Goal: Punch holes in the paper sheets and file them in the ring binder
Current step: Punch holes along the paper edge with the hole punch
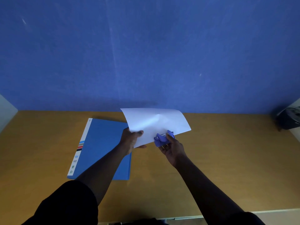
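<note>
Wooden table [211, 168] against blue wall [146, 54]: closed blue ring binder [103, 148] left of centre; left hand [129, 140] pinches paper sheet [155, 122], right hand [173, 147] grips hole punch [162, 138] on the sheet's near edge.

Bare forearms, short black sleeve [68, 203]

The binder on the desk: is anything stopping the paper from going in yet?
Yes. The blue ring binder lies closed, so its cover shuts off the rings, and the left hand and forearm reach across it. The paper sheet is held up in the hole punch, gripped by the right hand.
</note>
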Tool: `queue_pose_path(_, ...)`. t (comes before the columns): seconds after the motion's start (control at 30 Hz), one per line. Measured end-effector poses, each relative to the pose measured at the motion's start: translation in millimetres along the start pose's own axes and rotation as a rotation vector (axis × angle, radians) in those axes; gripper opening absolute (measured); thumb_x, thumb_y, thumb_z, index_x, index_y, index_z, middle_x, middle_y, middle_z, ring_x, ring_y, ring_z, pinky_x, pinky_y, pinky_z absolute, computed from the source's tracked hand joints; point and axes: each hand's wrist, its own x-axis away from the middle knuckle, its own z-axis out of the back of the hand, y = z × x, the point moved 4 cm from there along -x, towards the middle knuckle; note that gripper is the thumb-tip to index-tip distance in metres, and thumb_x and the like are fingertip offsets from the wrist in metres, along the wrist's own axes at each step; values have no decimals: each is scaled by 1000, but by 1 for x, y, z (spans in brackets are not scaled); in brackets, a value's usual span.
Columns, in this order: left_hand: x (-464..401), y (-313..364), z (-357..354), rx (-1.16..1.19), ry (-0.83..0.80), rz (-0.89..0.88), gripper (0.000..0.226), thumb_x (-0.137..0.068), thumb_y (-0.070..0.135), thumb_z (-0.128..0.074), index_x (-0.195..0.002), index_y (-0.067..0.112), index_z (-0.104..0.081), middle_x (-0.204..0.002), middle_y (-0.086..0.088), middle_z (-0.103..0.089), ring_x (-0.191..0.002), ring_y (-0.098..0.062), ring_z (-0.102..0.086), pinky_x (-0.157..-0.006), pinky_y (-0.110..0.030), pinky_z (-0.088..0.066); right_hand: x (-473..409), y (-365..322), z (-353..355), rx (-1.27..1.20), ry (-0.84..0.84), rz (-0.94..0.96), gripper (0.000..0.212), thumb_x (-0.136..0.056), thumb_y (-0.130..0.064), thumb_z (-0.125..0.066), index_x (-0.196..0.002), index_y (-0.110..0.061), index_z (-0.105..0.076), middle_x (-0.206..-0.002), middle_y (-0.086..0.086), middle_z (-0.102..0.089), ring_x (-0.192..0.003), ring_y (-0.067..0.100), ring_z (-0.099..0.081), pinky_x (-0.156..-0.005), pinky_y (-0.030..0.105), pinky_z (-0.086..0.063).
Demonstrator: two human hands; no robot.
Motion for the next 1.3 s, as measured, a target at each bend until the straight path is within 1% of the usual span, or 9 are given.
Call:
queue_pose_path(0.1,0,4,3,26,13,-11,32,-83,3,-72,-113,6,-61,-106,-12,-61,-84,-33,-63,-46,-43,-57,-2,-2,7,51,28,5,22,-93,-11,-62,-114,-7,-57,-117,19,-64,-100,35,-66,-82,44,-55)
queue_pose_path(0.2,-4,8,10,21,9,-13,30,-84,4,-71,-112,9,-60,-108,-13,-61,-83,-32,-63,-47,-42,-57,-3,-5,12,65,20,13,24,-94,-12,-60,-117,-5,-57,-114,19,-65,-98,34,-66,-85,45,-54)
queue_pose_path(0.33,-6,5,15,50,19,-1,38,-83,4,-71,-119,6,-60,-113,-15,-61,-85,-35,-63,-45,-39,-56,-4,-4,12,49,23,4,28,-94,-12,-59,-121,-4,-55,-117,20,-64,-100,35,-66,-85,45,-54)
queue_pose_path(0.43,-6,4,14,69,12,-12,37,-83,3,-71,-118,7,-59,-112,-15,-61,-85,-33,-63,-43,-38,-55,-7,-3,12,25,55,-12,35,-94,-14,-60,-127,-5,-53,-125,21,-62,-106,35,-65,-82,45,-54)
queue_pose_path(0.57,-10,1,18,78,17,-17,42,-81,4,-73,-121,7,-59,-119,-18,-60,-95,-39,-62,-47,-39,-55,-9,-6,12,36,74,-13,44,-91,-18,-64,-132,-5,-52,-130,20,-61,-116,36,-62,-83,44,-55)
queue_pose_path(0.73,-9,1,20,78,13,-18,41,-81,4,-73,-120,8,-60,-120,-19,-59,-93,-38,-62,-47,-39,-55,-11,-12,8,36,44,-7,42,-92,-17,-63,-131,-8,-53,-128,18,-61,-119,35,-60,-83,43,-55)
queue_pose_path(0.93,-9,2,24,53,11,-10,40,-82,4,-73,-119,8,-59,-121,-18,-59,-95,-38,-62,-49,-40,-56,-13,-13,5,13,57,1,46,-89,-19,-67,-132,-10,-53,-129,17,-61,-116,34,-62,-90,45,-54)
queue_pose_path(1.17,-6,5,22,81,-9,3,35,-83,2,-71,-115,10,-60,-115,-16,-60,-87,-34,-63,-45,-37,-55,-14,-15,4,-29,40,13,37,-89,-17,-69,-123,-10,-57,-126,17,-63,-113,34,-64,-89,46,-55)
queue_pose_path(1.3,-7,3,21,89,-12,15,34,-82,2,-71,-114,9,-61,-113,-16,-61,-88,-36,-63,-47,-39,-55,-14,-16,1,-39,28,35,29,-91,-14,-66,-118,-11,-57,-124,16,-63,-104,32,-66,-91,46,-53)
